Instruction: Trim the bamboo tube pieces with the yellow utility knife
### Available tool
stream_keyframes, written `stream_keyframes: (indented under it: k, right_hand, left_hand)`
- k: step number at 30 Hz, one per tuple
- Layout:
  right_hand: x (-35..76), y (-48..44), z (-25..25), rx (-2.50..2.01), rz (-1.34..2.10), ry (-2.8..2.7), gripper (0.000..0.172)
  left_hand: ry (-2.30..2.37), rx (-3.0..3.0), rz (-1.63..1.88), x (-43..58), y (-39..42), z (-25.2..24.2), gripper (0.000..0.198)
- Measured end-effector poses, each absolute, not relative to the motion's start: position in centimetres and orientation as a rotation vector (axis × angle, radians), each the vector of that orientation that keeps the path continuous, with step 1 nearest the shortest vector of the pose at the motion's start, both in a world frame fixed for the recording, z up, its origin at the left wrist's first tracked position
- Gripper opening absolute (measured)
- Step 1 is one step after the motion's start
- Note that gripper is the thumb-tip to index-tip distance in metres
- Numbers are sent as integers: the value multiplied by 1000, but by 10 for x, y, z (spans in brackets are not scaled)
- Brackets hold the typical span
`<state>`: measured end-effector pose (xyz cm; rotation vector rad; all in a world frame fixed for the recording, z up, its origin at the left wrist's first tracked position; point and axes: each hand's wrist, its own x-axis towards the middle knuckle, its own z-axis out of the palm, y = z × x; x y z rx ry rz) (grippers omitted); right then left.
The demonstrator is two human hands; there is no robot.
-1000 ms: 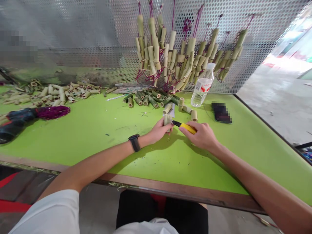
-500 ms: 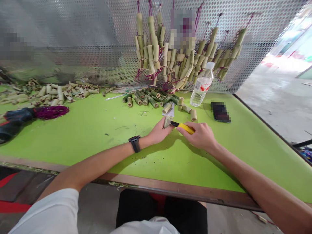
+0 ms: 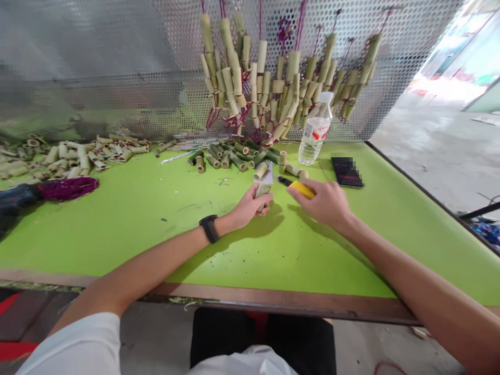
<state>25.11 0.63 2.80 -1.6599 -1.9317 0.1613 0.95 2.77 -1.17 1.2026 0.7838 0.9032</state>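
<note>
My left hand [image 3: 250,206] is closed round a short bamboo tube [image 3: 263,194], a pale green piece held just above the table. In my right hand [image 3: 327,204] is a yellow utility knife [image 3: 303,189] with a black front end that points left. A gap separates the knife's tip from the tube. Beyond my hands, a pale bamboo piece [image 3: 261,171] rests on a small white sheet [image 3: 269,178]. Other pale cut pieces [image 3: 282,162] stand and lie just past the knife, one partly hidden by my right hand.
Dark green bamboo tubes [image 3: 234,155] are heaped at the back, with pale pieces [image 3: 78,156] piled at left. A water bottle [image 3: 315,133] and a phone [image 3: 347,172] are at right. Bamboo strings [image 3: 289,88] hang on the perforated metal panel [image 3: 164,62]. Purple cord [image 3: 70,188] lies at left.
The knife has come away from the bamboo tube and moved right, leaving a gap. My left hand has turned the tube more upright. The whole view has shifted slightly.
</note>
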Motion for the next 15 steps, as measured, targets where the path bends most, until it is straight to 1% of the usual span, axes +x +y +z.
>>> stream_keyframes:
  k: [3, 6, 15]
  right_hand:
    - [239, -1, 23, -1584, 279, -2021, 69]
    - [239, -2, 22, -1600, 286, -1990, 69]
    - [242, -1, 19, -1562, 333, -2133, 61]
  left_hand:
    - [680, 1122, 912, 9, 30, -11, 42]
    - [666, 1111, 916, 9, 29, -10, 45]
    - [797, 1211, 906, 10, 26, -10, 34]
